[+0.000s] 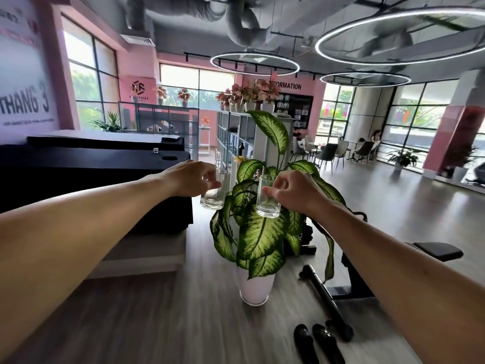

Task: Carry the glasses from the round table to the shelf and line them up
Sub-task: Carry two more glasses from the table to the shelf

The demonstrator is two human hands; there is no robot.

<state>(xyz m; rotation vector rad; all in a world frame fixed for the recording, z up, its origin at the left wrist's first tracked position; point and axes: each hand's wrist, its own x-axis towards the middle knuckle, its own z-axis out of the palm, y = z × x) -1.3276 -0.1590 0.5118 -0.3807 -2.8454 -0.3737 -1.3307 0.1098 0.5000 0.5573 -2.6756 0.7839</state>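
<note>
Both of my arms reach forward at chest height. My left hand (190, 178) grips a clear empty glass (214, 195) near its rim, and the glass tilts slightly. My right hand (294, 190) holds a second clear glass (267, 200) upright by its side. The two glasses hang in the air, about a hand's width apart, above a potted plant. A white open shelf unit (236, 137) with flower pots on top stands farther ahead. A small glass (156, 150) sits on the black counter at the left. The round table is out of view.
A large leafy plant in a white pot (254, 287) stands on the wood floor right below my hands. A black counter (91, 164) fills the left. Black exercise equipment (328, 292) lies on the floor at the right. Chairs and a seated person are far right.
</note>
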